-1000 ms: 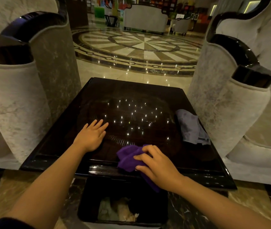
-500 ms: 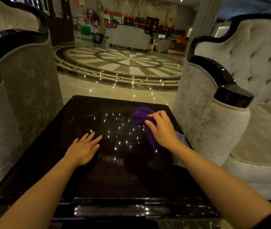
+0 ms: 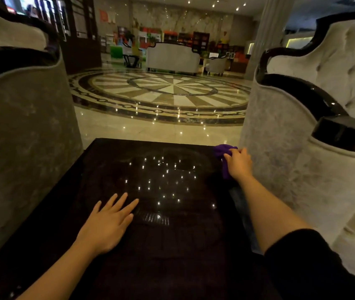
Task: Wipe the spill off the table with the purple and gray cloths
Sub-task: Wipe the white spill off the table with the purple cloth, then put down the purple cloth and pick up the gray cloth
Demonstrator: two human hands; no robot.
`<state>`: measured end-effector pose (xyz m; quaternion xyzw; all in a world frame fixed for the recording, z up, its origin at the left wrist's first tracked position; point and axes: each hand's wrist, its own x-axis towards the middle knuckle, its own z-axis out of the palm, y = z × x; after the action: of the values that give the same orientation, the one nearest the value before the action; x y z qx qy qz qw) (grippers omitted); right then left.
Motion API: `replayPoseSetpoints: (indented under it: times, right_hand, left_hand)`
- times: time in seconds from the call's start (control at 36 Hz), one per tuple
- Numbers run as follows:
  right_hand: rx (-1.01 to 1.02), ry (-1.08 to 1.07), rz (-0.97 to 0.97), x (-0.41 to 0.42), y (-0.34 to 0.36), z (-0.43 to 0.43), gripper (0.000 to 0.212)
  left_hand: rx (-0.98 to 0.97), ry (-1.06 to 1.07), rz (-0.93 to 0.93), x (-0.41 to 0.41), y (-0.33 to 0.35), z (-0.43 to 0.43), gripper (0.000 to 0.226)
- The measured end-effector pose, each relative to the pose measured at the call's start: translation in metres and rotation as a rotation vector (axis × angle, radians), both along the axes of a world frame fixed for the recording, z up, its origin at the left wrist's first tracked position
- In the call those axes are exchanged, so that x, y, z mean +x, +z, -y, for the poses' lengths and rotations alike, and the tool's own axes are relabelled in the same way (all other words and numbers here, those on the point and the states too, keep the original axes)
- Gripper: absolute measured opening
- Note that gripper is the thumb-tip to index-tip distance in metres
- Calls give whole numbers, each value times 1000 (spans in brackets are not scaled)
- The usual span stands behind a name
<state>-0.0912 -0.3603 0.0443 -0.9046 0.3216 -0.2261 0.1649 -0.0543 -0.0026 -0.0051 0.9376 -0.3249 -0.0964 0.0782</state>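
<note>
Table [image 3: 155, 245]: dark, glossy, likely slick; left hand [image 3: 107, 224]: flat, fingers spread, holding nothing, near centre; right hand [image 3: 238, 164]: closed on purple cloth [image 3: 222, 150], far right corner, soft, light, best gripped bunched; gray cloth: mostly hidden under right forearm

Right hand [image 3: 238, 164] with purple cloth [image 3: 223, 153] moved from near edge of table [image 3: 98, 169], through centre, out to far right corner. Arm now stretched long over right side, covering most of gray cloth [image 3: 240, 204], only dim strip showing beside forearm. Camera tipped up and forward: bin under near edge gone from view, more of hall floor showing.
</note>
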Motion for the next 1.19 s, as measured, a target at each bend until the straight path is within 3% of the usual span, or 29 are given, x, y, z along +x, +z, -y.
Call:
replayPoseSetpoints:
  times: [0.08,0.28,0.39,0.58,0.97,1.19]
  right_hand:
    - [28,-8,-50,9,-15,14,35]
    - [142,87,-402,9,-33,33,55]
    - [176,118,-369,-1,-18,26,57]
    - [48,107,-247,-44,9,3,58]
    - [169,130,-433,-130,-21,-47,69]
    - [78,87,-454,-130,-37,-53,66]
  left_hand:
    - [-4,-3,2,-1,1,0,47]
    - [-5,-7,18,0,0,1,47]
    - [-10,2,-1,2,-2,1,47]
    - [-21,14,0,3,-3,0,48]
    - [64,40,31,-8,9,0,49]
    - [-105,49,-74,-23,11,-14,47]
